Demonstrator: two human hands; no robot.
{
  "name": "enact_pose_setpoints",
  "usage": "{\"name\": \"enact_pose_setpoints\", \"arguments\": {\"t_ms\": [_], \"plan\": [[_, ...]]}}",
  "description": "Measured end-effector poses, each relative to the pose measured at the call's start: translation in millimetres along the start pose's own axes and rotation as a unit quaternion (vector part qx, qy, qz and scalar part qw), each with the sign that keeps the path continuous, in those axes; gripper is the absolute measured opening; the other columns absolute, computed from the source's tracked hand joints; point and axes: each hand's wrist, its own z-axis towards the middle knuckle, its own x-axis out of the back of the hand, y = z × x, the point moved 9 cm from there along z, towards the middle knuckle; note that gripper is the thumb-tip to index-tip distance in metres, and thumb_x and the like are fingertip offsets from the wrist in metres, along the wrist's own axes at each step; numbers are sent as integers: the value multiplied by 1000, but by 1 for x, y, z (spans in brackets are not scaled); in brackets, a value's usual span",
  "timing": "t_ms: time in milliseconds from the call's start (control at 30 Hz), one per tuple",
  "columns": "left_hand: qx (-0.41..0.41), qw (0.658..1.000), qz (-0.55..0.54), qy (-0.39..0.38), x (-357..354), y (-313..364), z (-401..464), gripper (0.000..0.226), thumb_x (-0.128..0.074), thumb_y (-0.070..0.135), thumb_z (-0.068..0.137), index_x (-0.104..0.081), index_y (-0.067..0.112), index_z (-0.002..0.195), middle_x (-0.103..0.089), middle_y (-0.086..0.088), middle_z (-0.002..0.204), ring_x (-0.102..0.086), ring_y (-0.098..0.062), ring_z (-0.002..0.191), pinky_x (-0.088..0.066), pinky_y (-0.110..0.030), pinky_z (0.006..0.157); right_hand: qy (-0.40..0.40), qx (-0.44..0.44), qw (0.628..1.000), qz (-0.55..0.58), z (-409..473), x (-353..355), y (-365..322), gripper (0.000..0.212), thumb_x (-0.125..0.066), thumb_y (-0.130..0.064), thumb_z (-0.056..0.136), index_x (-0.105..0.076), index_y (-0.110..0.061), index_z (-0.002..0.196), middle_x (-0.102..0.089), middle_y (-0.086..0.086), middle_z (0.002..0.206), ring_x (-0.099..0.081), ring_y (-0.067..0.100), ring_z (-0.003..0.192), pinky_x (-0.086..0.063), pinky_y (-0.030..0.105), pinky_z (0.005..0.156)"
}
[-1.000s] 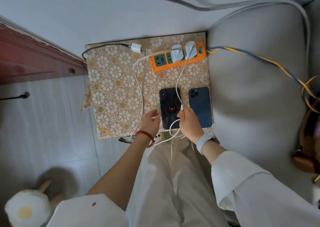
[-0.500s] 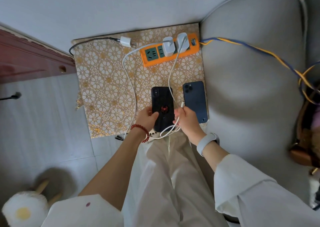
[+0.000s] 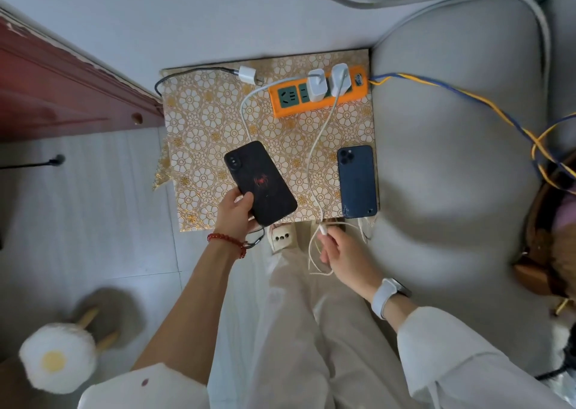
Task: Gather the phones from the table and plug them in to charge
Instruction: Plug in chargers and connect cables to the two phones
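The black phone [image 3: 260, 183] lies back-up and tilted, its camera end toward 11 o'clock, over the near-left part of the small table [image 3: 199, 147]. A red spider emblem marks its case; no writing can be read on it. The left hand [image 3: 237, 212] grips its lower end, thumb on the back and the other fingers curled beneath, so the phone is held rather than lying flat. Whether its far end touches the cloth cannot be told.

At 3 o'clock from it, well apart, the dark blue phone [image 3: 357, 182] lies flat and back-up at the table's right edge, its lenses toward 12 o'clock.

The right hand [image 3: 339, 253] is at 5 o'clock from the black phone, off the near edge of the table. Its fingers are closed on the plug end of a white cable [image 3: 314, 147], with slack looped below the hand. That cable runs up toward 12 o'clock to the right of two white chargers [image 3: 327, 83] seated in an orange power strip [image 3: 318, 94] at the table's far edge. A second white cable curves from the left charger toward the black phone and passes behind it. A loose white charger [image 3: 247, 75] with a dark cord lies at 11 o'clock from the strip.

The table wears a gold floral cloth. A grey sofa [image 3: 452, 159] stands against its right side, pale floor tiles lie to the left, and a dark red wooden door frame [image 3: 62, 97] is at 9 o'clock.
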Motion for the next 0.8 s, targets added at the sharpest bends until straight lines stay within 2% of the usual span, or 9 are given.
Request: {"name": "enact_pose_setpoints", "arguments": {"t_ms": [100,167,233,300,367,433,533,700,800], "plan": [[14,998,-59,-8,-5,-3,-6,19,-40,10,93,-52,8,108,-61,-10,103,-63,-23,91,-57,-28,62,-2,46,997,54,-1,2,-40,25,-34,-23,98,-54,-9,100,-52,-2,63,-58,19,57,-44,24,50],[22,993,-113,-12,-11,-4,-10,21,-40,9,94,-53,6,110,-62,-8,101,-63,-23,91,-57,-29,63,-1,44,992,114,-1,0,-53,25,-30,-24,98,-52,-16,92,-47,-2,65,-53,25,58,-46,39,57],[26,987,-156,-12,-15,-4,-13,20,-39,9,94,-53,5,109,-62,-9,101,-63,-23,91,-55,-32,70,7,35,985,167,-2,-2,-57,25,-31,-25,98,-50,-20,82,-42,-7,63,-44,15,54,-47,48,63],[28,983,-180,-11,-16,-2,-15,21,-38,9,95,-52,3,110,-62,-11,102,-63,-23,91,-54,-33,71,24,15,980,199,-2,-2,-54,23,-37,-26,96,-56,-12,92,-43,-11,60,-40,8,50,-47,46,63],[25,981,-192,-12,-16,1,-18,21,-38,9,95,-52,3,109,-62,-11,100,-63,-22,89,-55,-31,68,45,-3,971,233,-2,-1,-49,22,-43,-26,94,-58,-11,96,-43,-12,54,-40,12,48,-48,46,59],[20,978,-206,-16,-16,3,-20,20,-39,8,94,-53,3,107,-63,-11,99,-64,-22,88,-57,-29,64,59,1,968,245,-2,2,-52,15,-46,-27,93,-59,-21,89,-42,-7,51,-40,17,47,-49,46,53],[17,976,-216,-15,-14,4,-22,19,-39,8,94,-54,3,106,-63,-11,98,-65,-22,88,-58,-29,64,68,17,966,249,-2,5,-59,16,-48,-28,92,-56,-35,80,-43,-3,53,-40,15,47,-47,35,47],[22,973,-227,-22,-20,3,-24,19,-39,9,94,-54,3,106,-64,-11,97,-66,-21,84,-58,-29,63,71,5,966,250,2,4,-64,17,-49,-26,91,-62,-16,95,-43,0,55,-41,20,52,-50,50,57],[24,972,-231,-20,-22,2,-24,18,-40,9,94,-53,2,105,-63,-12,98,-66,-21,84,-58,-29,61,88,8,964,250,2,6,-63,19,-49,-25,91,-62,-12,94,-42,-4,53,-38,16,50,-46,46,59]]}}
